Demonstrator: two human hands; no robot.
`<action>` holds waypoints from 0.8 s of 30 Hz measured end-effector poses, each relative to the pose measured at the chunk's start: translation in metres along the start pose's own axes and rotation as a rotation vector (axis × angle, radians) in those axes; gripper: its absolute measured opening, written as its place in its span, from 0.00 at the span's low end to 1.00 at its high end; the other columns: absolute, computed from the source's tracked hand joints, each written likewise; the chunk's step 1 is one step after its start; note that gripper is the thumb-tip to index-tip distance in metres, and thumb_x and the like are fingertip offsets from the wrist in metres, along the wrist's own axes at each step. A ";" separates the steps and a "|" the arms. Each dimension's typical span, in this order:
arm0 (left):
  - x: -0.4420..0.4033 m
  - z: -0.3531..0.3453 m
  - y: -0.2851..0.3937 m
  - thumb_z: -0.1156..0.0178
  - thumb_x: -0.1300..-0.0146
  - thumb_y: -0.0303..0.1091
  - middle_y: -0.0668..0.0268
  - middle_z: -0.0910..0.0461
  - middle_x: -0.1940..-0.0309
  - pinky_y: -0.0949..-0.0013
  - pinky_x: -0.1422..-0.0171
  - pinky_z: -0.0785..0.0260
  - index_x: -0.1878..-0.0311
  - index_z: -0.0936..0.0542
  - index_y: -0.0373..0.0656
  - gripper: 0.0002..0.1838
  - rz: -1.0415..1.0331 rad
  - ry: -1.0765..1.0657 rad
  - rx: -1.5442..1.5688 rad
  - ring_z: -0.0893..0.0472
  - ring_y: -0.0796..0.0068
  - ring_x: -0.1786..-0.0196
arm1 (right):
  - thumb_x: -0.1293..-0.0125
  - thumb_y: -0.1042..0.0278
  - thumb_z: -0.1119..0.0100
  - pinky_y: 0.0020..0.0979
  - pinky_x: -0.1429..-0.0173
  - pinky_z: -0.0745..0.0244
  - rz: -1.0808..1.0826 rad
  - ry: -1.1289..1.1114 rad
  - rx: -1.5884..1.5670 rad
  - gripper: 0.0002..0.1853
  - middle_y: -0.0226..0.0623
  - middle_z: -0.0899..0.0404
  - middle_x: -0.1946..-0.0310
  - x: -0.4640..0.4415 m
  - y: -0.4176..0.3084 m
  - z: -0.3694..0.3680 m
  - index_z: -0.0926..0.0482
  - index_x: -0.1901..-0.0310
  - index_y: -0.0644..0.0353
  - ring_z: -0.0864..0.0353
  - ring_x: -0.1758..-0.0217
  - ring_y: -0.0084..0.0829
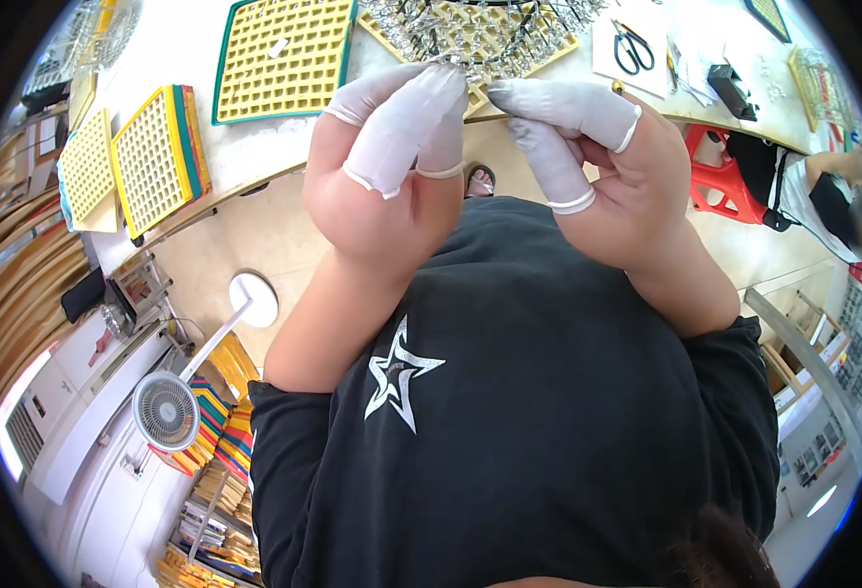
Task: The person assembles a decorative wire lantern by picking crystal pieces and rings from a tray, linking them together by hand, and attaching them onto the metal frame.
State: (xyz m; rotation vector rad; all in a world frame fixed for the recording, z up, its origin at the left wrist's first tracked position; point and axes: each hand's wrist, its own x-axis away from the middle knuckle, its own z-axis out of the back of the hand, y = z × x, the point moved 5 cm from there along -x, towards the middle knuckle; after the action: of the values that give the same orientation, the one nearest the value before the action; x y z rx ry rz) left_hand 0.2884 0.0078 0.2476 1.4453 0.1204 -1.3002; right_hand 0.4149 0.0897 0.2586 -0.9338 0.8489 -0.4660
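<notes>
Your left hand point(382, 196), fingertips bunched closed, and right hand point(637, 186), thumb and forefinger slightly parted, are near the silvery wires point(539, 24) on the yellow tray point(554, 53) at twelve o'clock; whether either grips anything, I cannot tell.

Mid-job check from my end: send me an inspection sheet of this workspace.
Surface: white table, several grid trays on it.
Job's things: shiny beaded strands over a pale-yellow grid tray; green-edged tray holds one small white piece.
Clutter: scissors on white paper; black holder nearby.
Hands: left hand and right hand wear white finger covers, fingertips close together near the strands; whether anything is pinched is unclear.
Cables: nothing seen on the table.
Surroundings: standing fan at left; red stool and another person at right.
</notes>
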 end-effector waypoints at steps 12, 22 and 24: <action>0.048 0.093 -0.125 0.43 0.42 0.23 0.65 0.23 0.72 0.80 0.63 0.31 0.62 0.23 0.32 0.05 0.660 0.135 -0.147 0.24 0.81 0.68 | 0.42 0.80 0.43 0.14 0.74 0.35 -0.122 -0.021 -0.088 0.08 0.28 0.21 0.75 -0.001 -0.008 0.007 0.20 0.60 0.62 0.30 0.77 0.10; 0.092 0.211 -0.344 0.37 0.50 0.31 0.59 0.17 0.68 0.72 0.54 0.30 0.61 0.18 0.37 0.12 0.938 -0.248 -0.642 0.19 0.72 0.62 | 0.42 0.86 0.46 0.15 0.61 0.31 -0.229 0.051 -0.008 0.11 0.33 0.20 0.66 0.006 -0.018 0.006 0.23 0.57 0.68 0.24 0.65 0.15; 0.085 0.204 -0.363 0.37 0.52 0.35 0.57 0.18 0.68 0.68 0.54 0.28 0.64 0.16 0.42 0.12 0.828 -0.406 -0.747 0.18 0.65 0.63 | 0.42 0.86 0.46 0.15 0.60 0.30 -0.250 0.081 0.015 0.10 0.34 0.20 0.66 0.008 -0.022 0.003 0.23 0.57 0.69 0.24 0.65 0.15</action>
State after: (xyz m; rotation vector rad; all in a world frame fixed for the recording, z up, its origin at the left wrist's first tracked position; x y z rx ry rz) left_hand -0.0537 -0.0603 0.0048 0.4650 -0.2275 -0.6973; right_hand 0.4221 0.0740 0.2745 -1.0175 0.8035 -0.7293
